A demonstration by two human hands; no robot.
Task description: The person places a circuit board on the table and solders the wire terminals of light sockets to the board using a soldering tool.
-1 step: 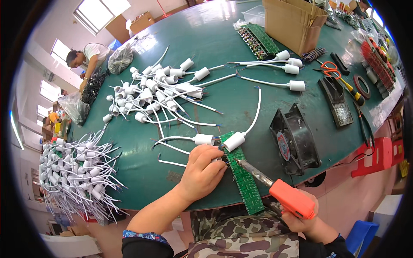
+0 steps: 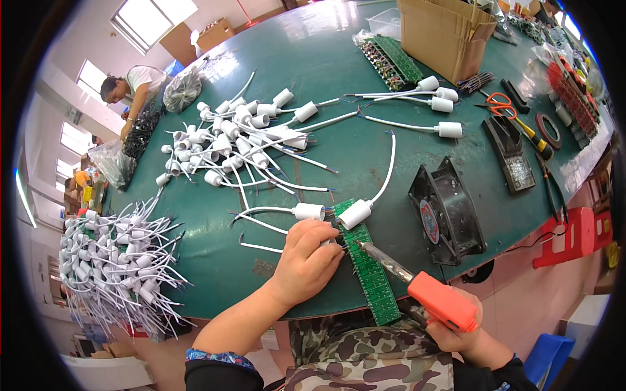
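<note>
A narrow green circuit board [image 2: 370, 274] lies at the table's near edge. My left hand [image 2: 306, 257] is closed at its left side, pinching a white cap mostly hidden by my fingers, with a white cable trailing left. My right hand [image 2: 456, 337] grips a soldering iron [image 2: 443, 301] by its red handle. The iron's metal tip meets the board just right of my left fingertips. One white cap [image 2: 355, 214] with a cable rests across the board's far end. Beside it, another white cap [image 2: 309, 211] lies with its open end toward the board.
White capped cables [image 2: 228, 137] are heaped behind my left hand, with a larger pile [image 2: 120, 260] at far left. A black fan [image 2: 447, 212] stands right of the board. Beyond it are a black tray [image 2: 508, 153], orange scissors [image 2: 499, 104], pliers [image 2: 551, 189] and a cardboard box [image 2: 443, 39].
</note>
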